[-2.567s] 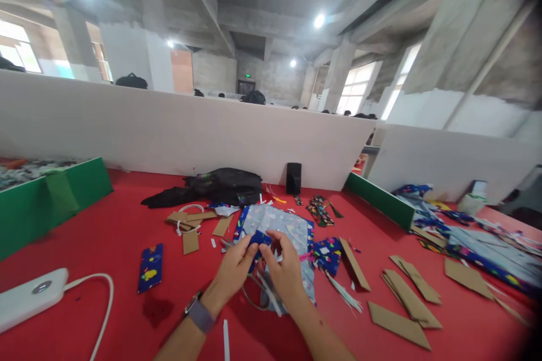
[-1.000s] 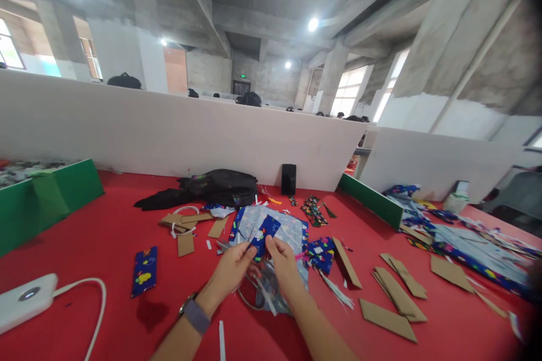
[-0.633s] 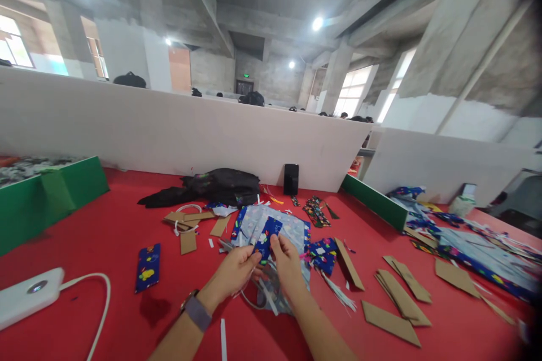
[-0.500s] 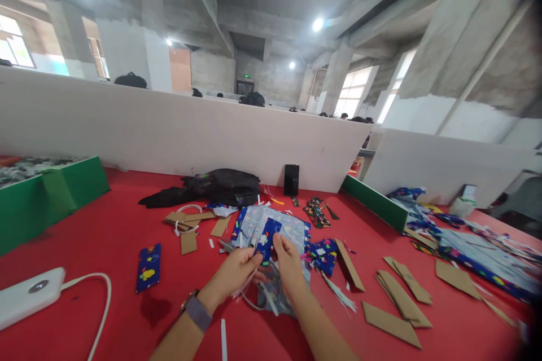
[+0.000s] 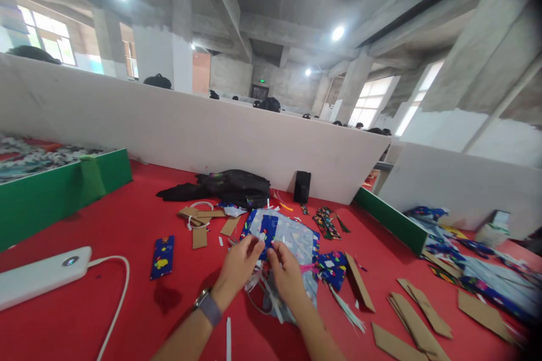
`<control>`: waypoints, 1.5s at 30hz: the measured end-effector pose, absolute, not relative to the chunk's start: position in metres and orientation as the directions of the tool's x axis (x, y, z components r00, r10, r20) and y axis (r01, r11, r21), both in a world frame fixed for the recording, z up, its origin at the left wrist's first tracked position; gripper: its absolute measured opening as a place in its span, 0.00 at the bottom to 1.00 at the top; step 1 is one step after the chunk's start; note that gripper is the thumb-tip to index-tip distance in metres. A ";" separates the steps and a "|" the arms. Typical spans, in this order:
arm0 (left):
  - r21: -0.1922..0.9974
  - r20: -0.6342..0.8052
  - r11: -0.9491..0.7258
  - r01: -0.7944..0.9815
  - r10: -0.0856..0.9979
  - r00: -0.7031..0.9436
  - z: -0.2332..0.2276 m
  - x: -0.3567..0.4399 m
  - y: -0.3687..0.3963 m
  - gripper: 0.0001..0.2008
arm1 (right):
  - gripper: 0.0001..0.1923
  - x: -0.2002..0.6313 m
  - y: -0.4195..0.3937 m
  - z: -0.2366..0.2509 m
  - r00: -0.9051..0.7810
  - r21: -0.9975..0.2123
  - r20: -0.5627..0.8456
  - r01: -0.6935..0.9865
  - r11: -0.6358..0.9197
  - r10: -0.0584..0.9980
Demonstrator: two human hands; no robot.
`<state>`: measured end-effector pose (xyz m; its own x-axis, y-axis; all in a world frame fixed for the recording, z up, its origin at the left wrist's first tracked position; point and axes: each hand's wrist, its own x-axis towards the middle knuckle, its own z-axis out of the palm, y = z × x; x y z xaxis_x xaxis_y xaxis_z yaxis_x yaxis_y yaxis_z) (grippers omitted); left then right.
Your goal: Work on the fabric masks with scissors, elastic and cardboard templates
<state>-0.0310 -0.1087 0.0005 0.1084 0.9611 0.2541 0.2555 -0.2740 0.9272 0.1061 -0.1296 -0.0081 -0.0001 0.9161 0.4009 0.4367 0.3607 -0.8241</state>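
Between my hands is a narrow blue patterned fabric-covered strip (image 5: 269,230), held upright above the table. My left hand (image 5: 240,264) pinches its left edge with thumb and fingers. On the other side, my right hand (image 5: 287,271) grips its lower right edge. Under them lies a pale-backed fabric sheet (image 5: 292,228) with a blue printed border. A tangle of clear plastic and white strips (image 5: 271,296) sits below my hands, partly covered by them. A similar blue strip with a yellow print (image 5: 162,258) lies to the left.
Cardboard strips (image 5: 412,316) lie at the right, with smaller cardboard pieces (image 5: 200,238) at back left. A white power bank (image 5: 46,276) trails a cable. A black phone (image 5: 302,186) leans on the white partition (image 5: 237,135). Black cloth (image 5: 232,186) and a blue tasselled piece (image 5: 332,269) lie nearby.
The view has turned slightly left, so the scene sits further right. The blue strip has gone from tilted to nearly upright, and my hands are closer together on its lower part.
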 end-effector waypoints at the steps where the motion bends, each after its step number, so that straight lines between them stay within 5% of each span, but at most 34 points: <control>1: 0.962 0.230 -0.240 0.132 0.969 0.087 0.003 -0.032 -0.109 0.19 | 0.12 0.104 -0.132 -0.008 -0.050 -0.798 0.406 0.466 0.381 0.912; 5: 0.966 0.095 -0.054 -0.254 0.984 0.151 0.011 -0.033 -0.113 0.21 | 0.12 0.099 -0.138 -0.007 -0.161 -0.738 0.415 0.517 0.434 0.896; 12: 0.890 0.042 0.014 -0.455 0.993 0.114 0.016 -0.031 -0.117 0.21 | 0.12 0.095 -0.137 -0.009 -0.163 -0.807 0.345 0.452 0.381 0.924; 35: 0.889 -0.017 -0.001 -0.458 0.999 -0.034 0.018 -0.044 -0.110 0.24 | 0.16 0.080 -0.144 -0.018 -0.269 -0.987 0.095 0.102 0.126 0.959; 45: 0.934 -0.014 0.053 -0.353 0.994 0.113 0.019 -0.037 -0.115 0.27 | 0.18 0.081 -0.143 -0.013 -0.228 -0.998 0.067 -0.008 0.067 0.971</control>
